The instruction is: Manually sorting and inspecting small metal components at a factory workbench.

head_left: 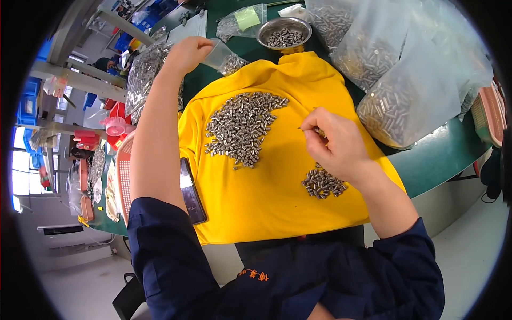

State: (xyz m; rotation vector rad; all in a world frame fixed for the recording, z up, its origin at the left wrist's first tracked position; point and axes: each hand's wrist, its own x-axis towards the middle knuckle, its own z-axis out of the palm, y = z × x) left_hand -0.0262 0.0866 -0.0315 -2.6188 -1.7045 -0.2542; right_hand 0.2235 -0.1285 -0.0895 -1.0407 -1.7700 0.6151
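Note:
A yellow cloth (288,213) is spread in front of me with small metal cylinders on it. The larger pile of cylinders (240,128) lies left of centre, a smaller pile of cylinders (323,183) at the right. My right hand (338,144) hovers just above the smaller pile. Its fingers are curled, thumb and forefinger pinched; what they hold is too small to make out. My left hand (188,55) reaches to the far left, fingers closed at the mouth of a clear plastic bag (226,57) with metal pieces inside. The fingers hide whatever is in them.
A steel bowl (284,34) of cylinders stands behind the cloth. Large clear bags (392,104) of metal parts fill the back right of the green table (442,154). A phone (192,192) lies at the cloth's left edge, near a pink basket (124,176). More bagged parts (144,80) lie far left.

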